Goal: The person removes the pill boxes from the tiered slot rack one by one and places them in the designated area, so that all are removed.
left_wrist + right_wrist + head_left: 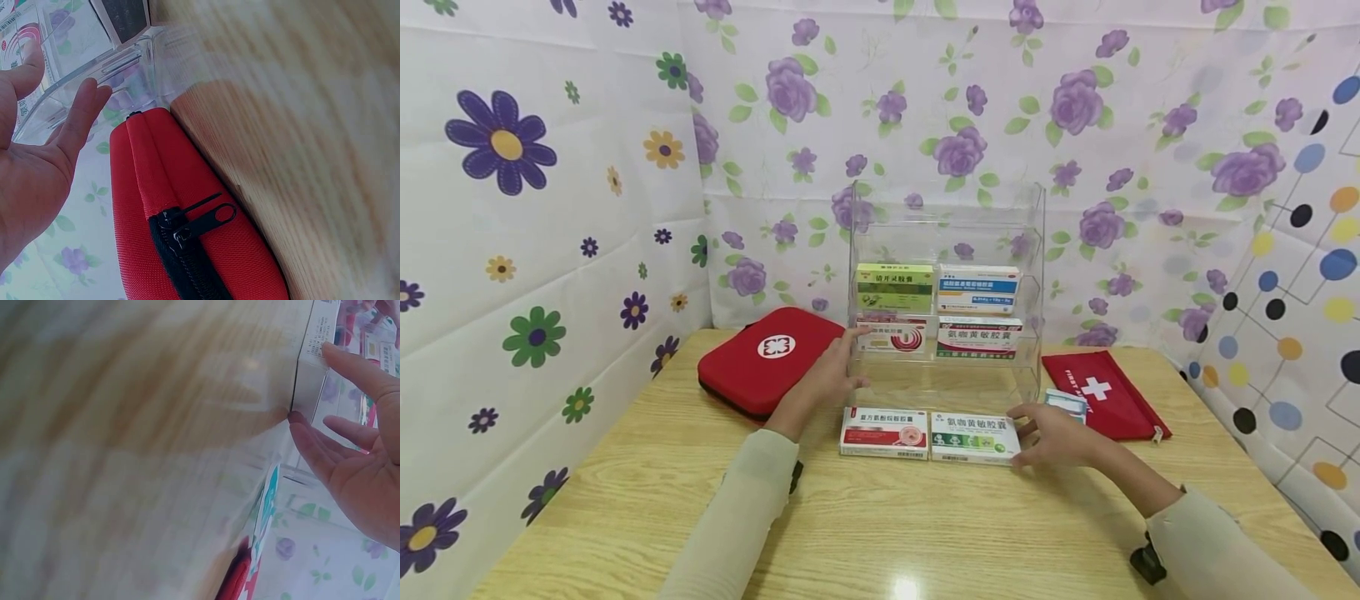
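A clear tiered rack (951,379) stands at the back of the table with several medicine boxes in it. My left hand (831,371) is at its left side, fingers apart, one fingertip by the white-and-red box (892,336); contact is unclear. In the left wrist view, that hand (44,169) holds nothing. Two boxes lie flat side by side before the rack: a red-and-white medicine box (883,432) and a green-and-white medicine box (974,437). My right hand (1060,435) pinches the latter's right end; in the right wrist view, thumb and a finger meet its corners.
A red hard zip case (760,367) lies left of the rack, close to my left forearm. On the right are a red first aid pouch (1112,400) and a small blue-and-white packet (1066,403), partly behind my right hand. Flowered cloth (910,75) hangs behind the table.
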Action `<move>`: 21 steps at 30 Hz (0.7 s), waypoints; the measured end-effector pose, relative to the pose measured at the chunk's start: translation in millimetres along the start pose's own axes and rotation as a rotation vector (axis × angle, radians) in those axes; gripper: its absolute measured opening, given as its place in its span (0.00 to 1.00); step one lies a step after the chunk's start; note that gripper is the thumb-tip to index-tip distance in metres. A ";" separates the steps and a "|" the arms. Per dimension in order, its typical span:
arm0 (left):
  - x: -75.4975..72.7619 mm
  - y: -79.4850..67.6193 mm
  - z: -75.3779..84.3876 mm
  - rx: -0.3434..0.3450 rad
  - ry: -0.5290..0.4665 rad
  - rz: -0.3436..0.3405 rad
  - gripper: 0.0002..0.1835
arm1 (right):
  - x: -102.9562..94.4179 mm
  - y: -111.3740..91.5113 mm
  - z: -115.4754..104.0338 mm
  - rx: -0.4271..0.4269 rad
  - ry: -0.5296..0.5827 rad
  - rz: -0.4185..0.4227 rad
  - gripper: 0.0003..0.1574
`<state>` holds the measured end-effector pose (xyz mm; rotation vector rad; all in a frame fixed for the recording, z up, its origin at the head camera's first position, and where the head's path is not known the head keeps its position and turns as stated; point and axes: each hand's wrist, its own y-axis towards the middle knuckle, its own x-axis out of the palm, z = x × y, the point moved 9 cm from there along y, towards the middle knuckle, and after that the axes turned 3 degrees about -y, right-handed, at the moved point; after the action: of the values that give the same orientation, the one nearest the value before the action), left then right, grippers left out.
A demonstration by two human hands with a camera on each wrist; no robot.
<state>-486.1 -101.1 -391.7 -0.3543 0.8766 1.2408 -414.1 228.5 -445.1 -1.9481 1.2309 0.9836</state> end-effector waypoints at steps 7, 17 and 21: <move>0.9 1.4 0.0 -0.002 -0.002 0.003 0.50 | 0.4 1.5 -1.4 -0.002 -0.001 0.006 0.50; 4.1 0.1 -0.3 -0.018 0.001 -0.015 0.50 | 1.1 1.1 -1.8 -0.017 -0.002 0.010 0.43; 1.8 -0.7 -0.6 -0.018 0.002 -0.008 0.50 | 0.3 3.2 -3.1 -0.024 -0.009 0.006 0.42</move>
<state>-485.6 -100.5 -393.6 -0.3728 0.8657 1.2418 -416.2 224.7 -444.1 -1.9575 1.2262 1.0140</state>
